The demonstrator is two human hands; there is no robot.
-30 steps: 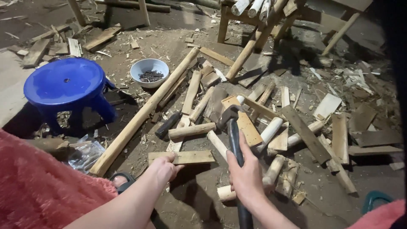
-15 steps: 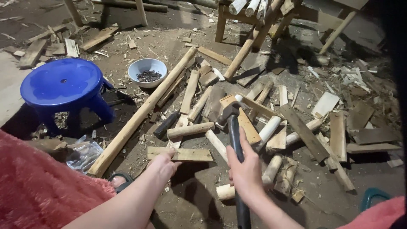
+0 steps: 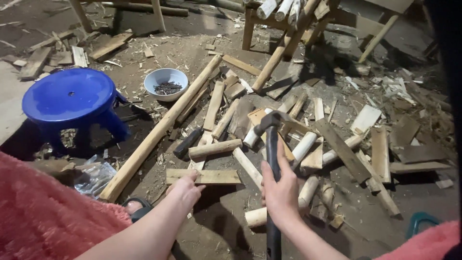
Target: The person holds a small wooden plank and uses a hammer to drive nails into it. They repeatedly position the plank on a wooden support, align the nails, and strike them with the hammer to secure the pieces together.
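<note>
My right hand [image 3: 280, 188] grips the dark handle of a claw hammer [image 3: 271, 139], whose head points up over a heap of cut wood. My left hand [image 3: 185, 190] reaches down with fingers apart, its fingertips at the near edge of a flat wooden slat [image 3: 203, 176] lying on the dirt. A short round stick [image 3: 215, 148] lies just beyond the slat. Another round stick [image 3: 254, 216] lies below my right hand.
A blue plastic stool [image 3: 71, 100] stands at the left. A white bowl of nails [image 3: 166, 84] sits behind it. A long pole [image 3: 163, 126] runs diagonally. Scrap boards [image 3: 380, 147] cover the right, a wooden frame [image 3: 288, 29] stands behind, and a crumpled plastic bag [image 3: 94, 177] lies nearby.
My left hand has moved slightly forward toward the flat slat. The hammer stays upright in my right hand, nearly unmoved.
</note>
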